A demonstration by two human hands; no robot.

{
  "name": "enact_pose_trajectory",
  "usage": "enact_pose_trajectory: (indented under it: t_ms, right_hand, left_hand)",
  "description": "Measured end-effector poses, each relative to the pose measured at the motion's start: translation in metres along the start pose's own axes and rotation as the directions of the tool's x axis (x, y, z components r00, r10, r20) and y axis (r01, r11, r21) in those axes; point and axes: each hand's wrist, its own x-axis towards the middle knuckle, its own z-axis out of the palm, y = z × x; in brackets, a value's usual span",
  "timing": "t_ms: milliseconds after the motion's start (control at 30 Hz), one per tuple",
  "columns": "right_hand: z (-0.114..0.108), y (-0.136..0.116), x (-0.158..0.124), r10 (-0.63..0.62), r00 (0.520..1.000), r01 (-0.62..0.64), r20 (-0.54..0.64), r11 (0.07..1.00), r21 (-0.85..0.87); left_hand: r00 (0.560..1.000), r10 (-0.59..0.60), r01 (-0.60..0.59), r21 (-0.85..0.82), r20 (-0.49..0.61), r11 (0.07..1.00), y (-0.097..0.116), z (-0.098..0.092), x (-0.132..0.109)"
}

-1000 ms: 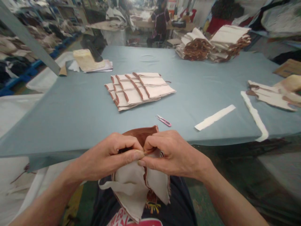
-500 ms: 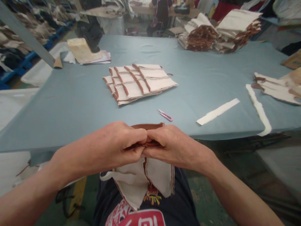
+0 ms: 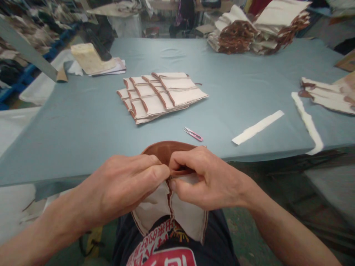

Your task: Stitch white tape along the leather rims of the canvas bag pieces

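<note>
My left hand (image 3: 138, 179) and my right hand (image 3: 203, 177) meet at the near edge of the table, both closed on one sewn fabric piece (image 3: 188, 216). It is cream cloth with brown seams and a brown band curving up behind my fingers. Its lower part hangs in front of my dark printed shirt. My thumbs and fingers pinch it beside the middle seam; the exact grip is partly hidden. Just beyond my hands lie small pink-handled thread snips (image 3: 193, 133). Farther back, several similar cream pieces with brown edges (image 3: 177, 90) lie overlapped in a stack.
Two tall piles of cream and brown pieces (image 3: 235, 31) stand at the back right. Two white strips (image 3: 257, 127) and another cloth piece (image 3: 330, 94) lie to the right. A yellowish block-shaped object (image 3: 90, 59) rests on papers at the back left of the blue-grey table (image 3: 83, 136).
The brown band has opened into a wider curve behind my hands. My left fingers have come over the cloth, and a white strip hanging at its left no longer shows.
</note>
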Motion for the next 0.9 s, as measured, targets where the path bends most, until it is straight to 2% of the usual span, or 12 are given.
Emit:
enact_pose_trajectory:
  t_ms: [67,167,233,300,400,467,533,600,700,833,900]
  right_hand:
    - [0.000,0.003,0.001,0.076,0.997,-0.081,0.033,0.978,0.191]
    - [0.002,0.009,0.001,0.182,0.977,-0.211,0.107,0.881,0.424]
    - [0.006,0.014,0.002,0.239,0.962,-0.275,0.135,0.825,0.494]
    - [0.009,0.018,0.001,0.288,0.948,-0.316,0.134,0.806,0.501]
    - [0.012,0.020,-0.002,0.323,0.942,-0.330,0.095,0.832,0.445]
    - [0.011,0.019,-0.005,0.289,0.957,-0.280,0.034,0.882,0.379]
    - [0.010,0.017,-0.007,0.209,0.977,-0.192,-0.034,0.941,0.278]
    - [0.009,0.014,-0.009,0.115,0.990,-0.102,-0.075,0.982,0.160]
    - [0.010,0.012,-0.009,0.018,0.994,-0.016,-0.112,1.000,0.011]
    - [0.012,0.011,-0.012,-0.131,0.980,0.107,-0.146,0.981,-0.164]
    - [0.012,0.009,-0.014,-0.206,0.970,0.172,-0.127,0.956,-0.238]
  left_hand:
    - [0.997,0.073,-0.074,0.064,0.018,0.995,-0.005,0.001,-0.003]
    - [0.991,0.125,-0.132,0.162,0.053,0.978,-0.012,0.006,-0.004]
    - [0.988,0.145,-0.154,0.193,0.059,0.969,-0.015,0.012,-0.004]
    - [0.987,0.157,-0.162,0.169,0.042,0.972,-0.015,0.017,-0.003]
    - [0.993,0.115,-0.114,0.042,-0.035,0.993,-0.011,0.023,0.000]
    - [0.999,0.003,-0.005,-0.052,-0.051,0.999,-0.006,0.022,0.002]
    - [0.992,-0.128,0.129,-0.135,0.018,0.982,-0.002,0.017,0.004]
    - [0.973,-0.192,0.216,-0.216,0.130,0.952,0.001,0.009,0.008]
    - [0.958,-0.176,0.232,-0.250,0.226,0.940,0.002,0.000,0.013]
    - [0.965,-0.123,0.174,-0.214,0.233,0.961,0.004,-0.002,0.020]
    - [0.962,-0.126,0.186,-0.244,0.240,0.952,0.004,-0.003,0.023]
